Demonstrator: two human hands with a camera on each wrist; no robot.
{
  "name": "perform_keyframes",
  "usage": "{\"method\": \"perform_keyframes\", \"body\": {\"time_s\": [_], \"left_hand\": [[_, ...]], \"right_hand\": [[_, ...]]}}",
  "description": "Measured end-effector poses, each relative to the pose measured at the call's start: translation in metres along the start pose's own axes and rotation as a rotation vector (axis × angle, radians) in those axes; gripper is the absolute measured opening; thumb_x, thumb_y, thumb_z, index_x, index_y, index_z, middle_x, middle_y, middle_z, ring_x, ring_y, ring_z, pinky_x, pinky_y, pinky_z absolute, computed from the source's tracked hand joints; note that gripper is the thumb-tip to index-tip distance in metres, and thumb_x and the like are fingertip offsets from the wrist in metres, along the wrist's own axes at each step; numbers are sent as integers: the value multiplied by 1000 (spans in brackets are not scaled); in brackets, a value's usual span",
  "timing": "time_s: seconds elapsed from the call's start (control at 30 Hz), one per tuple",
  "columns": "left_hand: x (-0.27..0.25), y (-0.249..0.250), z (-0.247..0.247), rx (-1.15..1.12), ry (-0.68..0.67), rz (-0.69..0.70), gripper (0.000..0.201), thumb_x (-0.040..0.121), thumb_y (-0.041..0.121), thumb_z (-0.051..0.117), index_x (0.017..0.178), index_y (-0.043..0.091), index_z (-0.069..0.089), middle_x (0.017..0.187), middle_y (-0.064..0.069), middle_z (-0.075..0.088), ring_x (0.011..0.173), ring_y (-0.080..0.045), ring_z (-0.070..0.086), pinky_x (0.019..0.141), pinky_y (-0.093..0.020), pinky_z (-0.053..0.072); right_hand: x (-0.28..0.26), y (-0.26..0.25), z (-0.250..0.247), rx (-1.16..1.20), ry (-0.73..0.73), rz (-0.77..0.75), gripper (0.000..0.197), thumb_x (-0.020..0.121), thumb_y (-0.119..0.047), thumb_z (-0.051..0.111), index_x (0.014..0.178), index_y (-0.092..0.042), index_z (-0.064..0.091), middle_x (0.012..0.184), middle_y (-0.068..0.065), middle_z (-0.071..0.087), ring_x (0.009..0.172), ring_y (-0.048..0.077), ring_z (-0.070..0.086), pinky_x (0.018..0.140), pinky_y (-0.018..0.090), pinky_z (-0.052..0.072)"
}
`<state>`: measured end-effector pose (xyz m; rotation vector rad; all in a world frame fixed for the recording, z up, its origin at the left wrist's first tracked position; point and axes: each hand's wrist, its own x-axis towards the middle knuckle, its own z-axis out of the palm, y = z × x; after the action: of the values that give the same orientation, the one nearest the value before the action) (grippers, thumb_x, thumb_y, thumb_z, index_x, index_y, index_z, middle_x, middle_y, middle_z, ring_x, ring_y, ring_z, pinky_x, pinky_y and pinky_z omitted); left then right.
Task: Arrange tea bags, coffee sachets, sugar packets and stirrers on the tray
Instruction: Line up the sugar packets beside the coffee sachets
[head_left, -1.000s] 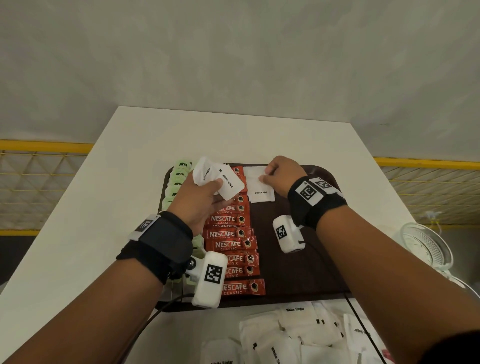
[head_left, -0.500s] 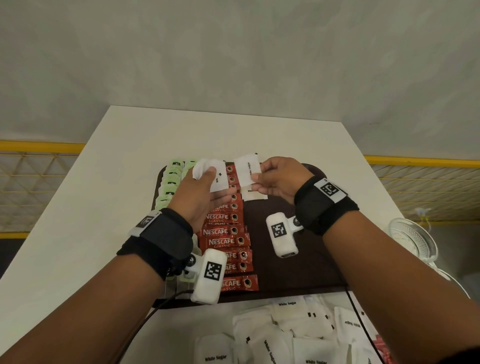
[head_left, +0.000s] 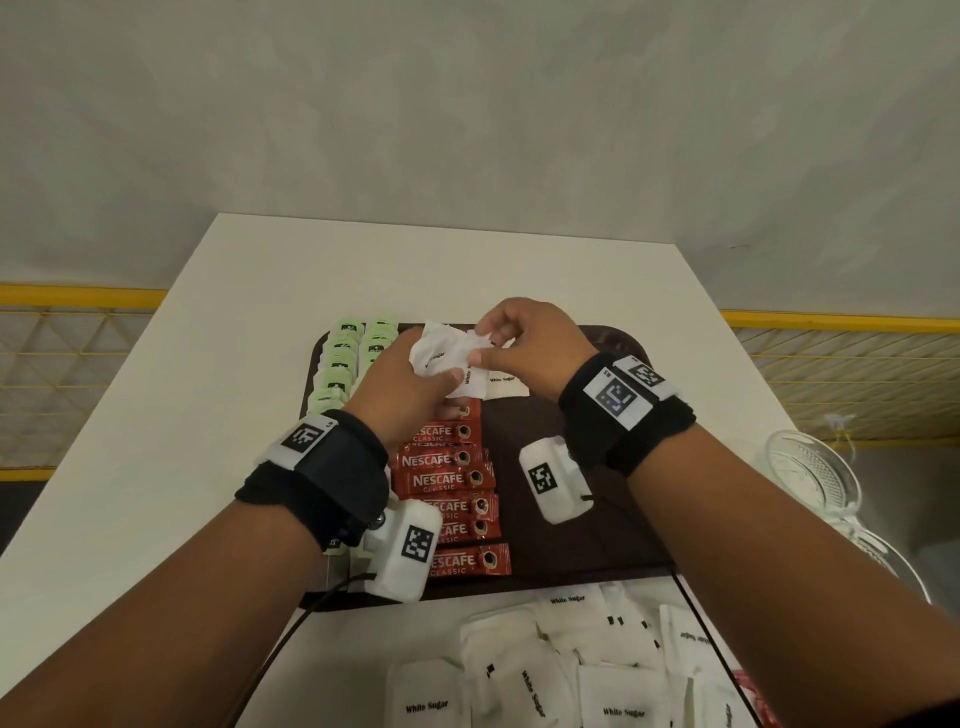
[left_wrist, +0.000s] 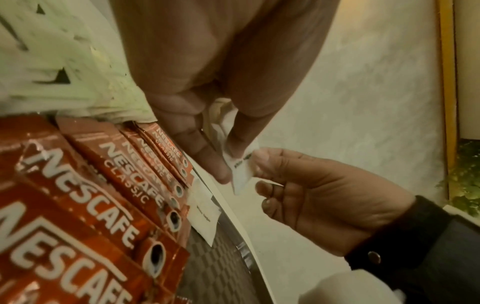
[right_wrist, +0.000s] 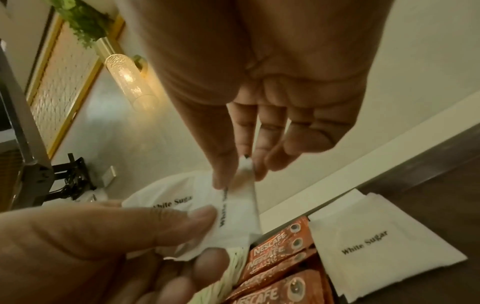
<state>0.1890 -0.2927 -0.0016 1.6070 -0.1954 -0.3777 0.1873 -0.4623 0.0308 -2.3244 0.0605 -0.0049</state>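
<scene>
White worktop (head_left: 182, 364) carries your dark tray (head_left: 571, 530) near its front edge, with green tea bags (head_left: 337, 364) along the tray's left edge and red coffee sachets (head_left: 452, 483) beside them. Loose sugar packets (head_left: 519, 670) lie at the worktop's front edge. Your left hand (head_left: 410, 389) is clamped on a small bunch of packets (head_left: 441, 358); your right hand (head_left: 524, 343) pinches the top one. Peel it free cleanly, then lay it just in front of the packet already lying on the tray (head_left: 506, 382), edges square.
</scene>
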Motion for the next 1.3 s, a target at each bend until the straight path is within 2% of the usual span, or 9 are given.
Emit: {"method": "perform_keyframes", "body": {"time_s": [0.13, 0.27, 0.43, 0.6, 0.7, 1.0, 1.07, 1.17, 1.3], "left_hand": [[-1, 4, -1, -36, 11, -11, 20, 98, 9, 54, 116, 19, 58, 111, -15, 68, 81, -28, 72, 74, -40, 60], [3, 2, -7, -120, 113, -87, 31, 101, 16, 52, 132, 15, 51, 115, -10, 65, 83, -25, 74, 68, -29, 61], [2, 1, -13, -153, 146, -120, 33, 102, 17, 52, 135, 17, 50, 118, -11, 65, 86, -25, 75, 68, -28, 62], [1, -2, -11, -192, 155, -153, 33, 101, 18, 52, 134, 16, 50, 117, -12, 67, 87, -26, 75, 73, -33, 62], [-1, -2, -11, -244, 160, -184, 27, 101, 16, 53, 128, 17, 51, 112, -11, 69, 88, -27, 75, 75, -34, 61], [-5, -6, -14, -291, 136, -222, 37, 101, 18, 50, 137, 15, 46, 123, -13, 63, 88, -28, 75, 71, -32, 62], [-7, -5, -13, -306, 124, -240, 34, 101, 18, 48, 136, 16, 45, 121, -13, 64, 87, -28, 75, 74, -32, 62], [-10, -4, -11, -290, 80, -247, 36, 102, 16, 50, 138, 16, 44, 117, -14, 66, 87, -29, 75, 72, -31, 62], [-13, -5, -10, -176, 4, -201, 37, 99, 15, 57, 135, 12, 49, 109, -15, 70, 78, -25, 75, 62, -26, 60]], "right_hand": [[0, 4, -6, 84, -61, 121, 16, 79, -12, 78, 87, -11, 64, 72, 5, 65, 60, 13, 62, 64, 28, 55], [-5, 22, -7, 597, -24, 427, 15, 85, 6, 66, 89, -3, 55, 104, 24, 64, 82, 29, 72, 68, 30, 61], [-11, 46, 4, 757, -29, 634, 14, 90, 9, 58, 86, -3, 50, 109, 27, 65, 81, 32, 71, 60, 29, 61], [3, 64, 19, 403, 22, 616, 14, 84, -7, 71, 80, -10, 57, 108, 23, 68, 73, 22, 68, 61, 27, 59], [9, 70, 21, 153, 11, 577, 16, 79, -23, 75, 77, -15, 61, 99, 15, 72, 70, 19, 66, 53, 23, 50], [16, 70, 20, 16, -12, 546, 18, 84, -30, 70, 84, -13, 64, 80, 6, 66, 60, 14, 59, 52, 22, 46], [17, 69, 20, 0, -22, 545, 19, 86, -31, 68, 84, -12, 64, 82, 7, 69, 64, 16, 62, 58, 25, 51], [19, 68, 23, -195, -61, 552, 34, 90, -38, 63, 97, -6, 67, 95, 10, 73, 89, 25, 69, 84, 36, 55], [11, 52, 17, -112, 205, 409, 37, 88, -40, 63, 107, -9, 57, 94, 1, 62, 91, 21, 59, 82, 32, 48]]}}
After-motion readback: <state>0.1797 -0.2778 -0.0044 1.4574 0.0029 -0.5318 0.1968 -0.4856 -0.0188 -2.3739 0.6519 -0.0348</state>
